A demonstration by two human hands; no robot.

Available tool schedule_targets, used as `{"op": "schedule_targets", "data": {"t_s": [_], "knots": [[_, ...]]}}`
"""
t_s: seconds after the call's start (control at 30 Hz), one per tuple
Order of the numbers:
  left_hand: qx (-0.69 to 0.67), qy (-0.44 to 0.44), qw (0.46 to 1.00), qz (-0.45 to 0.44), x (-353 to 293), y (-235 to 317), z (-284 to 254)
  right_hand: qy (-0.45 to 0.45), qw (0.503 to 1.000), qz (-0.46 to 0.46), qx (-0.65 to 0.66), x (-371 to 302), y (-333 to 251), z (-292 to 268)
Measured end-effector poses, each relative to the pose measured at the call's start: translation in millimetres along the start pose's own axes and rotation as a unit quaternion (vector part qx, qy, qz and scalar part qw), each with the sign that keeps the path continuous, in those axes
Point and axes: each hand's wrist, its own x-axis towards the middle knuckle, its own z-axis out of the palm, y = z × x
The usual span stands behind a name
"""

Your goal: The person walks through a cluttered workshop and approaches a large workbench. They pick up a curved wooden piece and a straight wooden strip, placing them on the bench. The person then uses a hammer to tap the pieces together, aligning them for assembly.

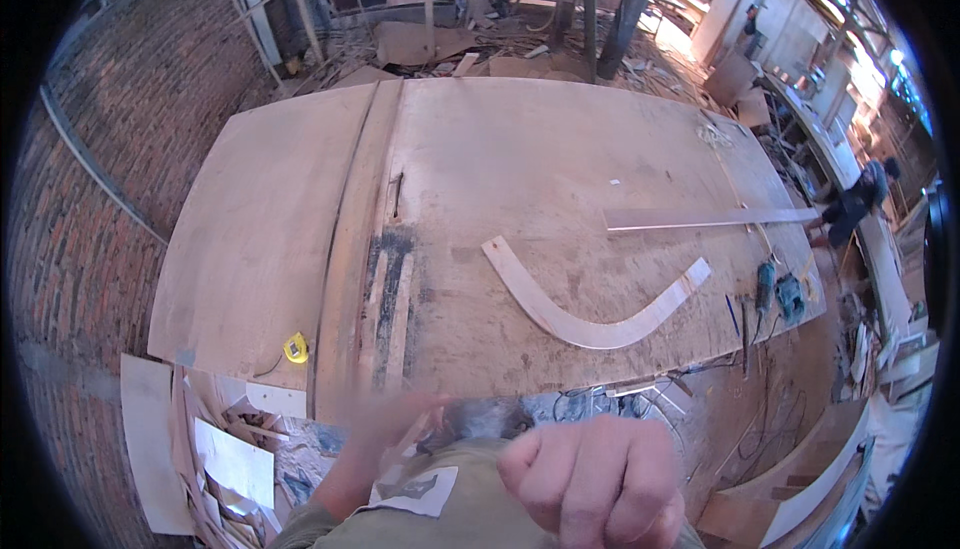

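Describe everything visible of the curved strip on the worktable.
The curved strip is pale and smooth-edged, apparently wood or board, bent into a wide U. It lies on the worktable, its bend toward the person and its open side facing away. A line crosses it near its right end, perhaps a joint. The straight strip beyond lies apart; only the tabletop appears to touch it.

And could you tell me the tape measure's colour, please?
The tape measure is yellow, clear in the head view.

Readable texts: none | yellow tape measure (295, 348): its face is too small for reading any letters
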Motion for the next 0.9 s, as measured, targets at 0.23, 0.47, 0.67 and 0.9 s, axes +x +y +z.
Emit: {"op": "schedule_targets", "data": {"t_s": [0.23,0.47,0.67,0.9], "knots": [[0.048,-0.074,0.974,0.208,-11,-3,-2,-0.017,0.957,0.010,-0.289,30,-17,3],[-0.048,-0.060,0.997,-0.027,3,5,12,0.136,0.936,-0.206,-0.250,8,8,36],[-0.004,-0.056,0.998,0.002,-10,12,27,0.137,0.983,-0.093,-0.079,5,46,46],[-0.021,-0.050,0.999,0.002,-10,9,37,0.108,0.979,0.077,0.155,-20,29,33]]}}
